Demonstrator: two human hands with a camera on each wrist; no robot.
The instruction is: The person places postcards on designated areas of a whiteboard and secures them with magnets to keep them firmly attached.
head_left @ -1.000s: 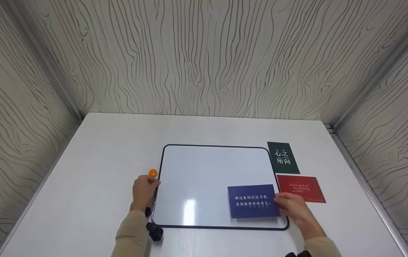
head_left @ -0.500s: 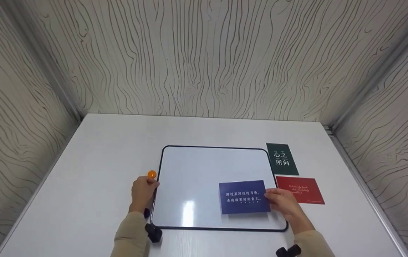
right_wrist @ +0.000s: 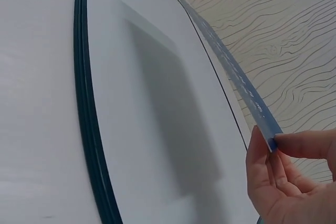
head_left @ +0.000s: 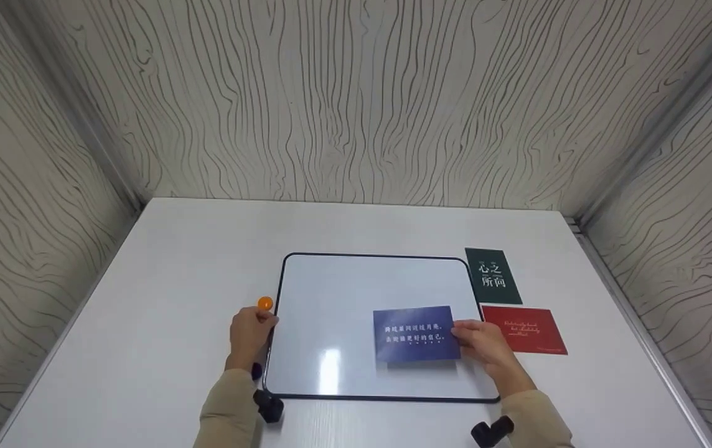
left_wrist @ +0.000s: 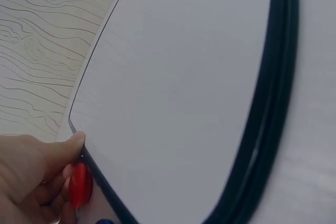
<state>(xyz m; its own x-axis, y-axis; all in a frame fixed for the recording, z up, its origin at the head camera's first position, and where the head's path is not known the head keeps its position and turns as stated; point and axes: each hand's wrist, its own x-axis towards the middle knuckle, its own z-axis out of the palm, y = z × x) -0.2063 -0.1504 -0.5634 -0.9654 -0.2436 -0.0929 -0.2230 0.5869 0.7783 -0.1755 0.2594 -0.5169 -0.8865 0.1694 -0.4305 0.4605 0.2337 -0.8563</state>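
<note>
A whiteboard [head_left: 343, 311] with a dark frame lies on the table. My left hand [head_left: 251, 333] grips its left edge, the thumb on the frame and the other fingers curled beside it. A red rounded piece [left_wrist: 80, 184] sits by those fingers in the left wrist view; its kind is unclear. Just beyond the hand is a small round orange piece [head_left: 265, 303]. My right hand [head_left: 483, 347] pinches the right edge of a dark blue postcard [head_left: 417, 335] with white Chinese writing. The postcard [right_wrist: 236, 77] is held above the board, casting a shadow on it.
A green card [head_left: 493, 277] and a red card [head_left: 525, 330] lie on the table [head_left: 175, 261] at the board's right. A dark blue round piece [head_left: 257, 371] shows beside the left wrist. Wood-patterned walls [head_left: 356, 99] enclose the back and sides.
My right hand has carried the blue postcard left and slightly away from me over the whiteboard. My left hand has stayed at the board's left edge.
</note>
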